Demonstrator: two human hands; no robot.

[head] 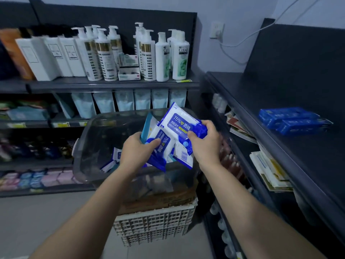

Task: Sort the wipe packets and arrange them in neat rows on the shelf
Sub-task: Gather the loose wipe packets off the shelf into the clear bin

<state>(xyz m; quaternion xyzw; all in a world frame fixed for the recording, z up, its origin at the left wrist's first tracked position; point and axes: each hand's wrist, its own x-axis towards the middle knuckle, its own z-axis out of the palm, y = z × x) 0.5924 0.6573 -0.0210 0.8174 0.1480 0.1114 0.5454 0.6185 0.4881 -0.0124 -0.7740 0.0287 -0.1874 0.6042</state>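
Note:
Both hands are raised over a clear plastic bin (85,146). My left hand (136,152) grips a fanned bundle of blue-and-white wipe packets (158,146), thumb on the front one. My right hand (205,143) pinches the lower end of one alcohol wipe packet (179,122), which tilts up and left above the bundle. More packets (115,157) lie in the bin. On the dark shelf (280,101) at right lie two dark blue packets (295,120), side by side.
The bin rests on a cardboard box atop a white crate (155,225). Behind it stand shelves with pump bottles (104,53), white boxes and refill pouches. Lower right shelves hold booklets (270,171) and small bottles. Grey floor shows at lower left.

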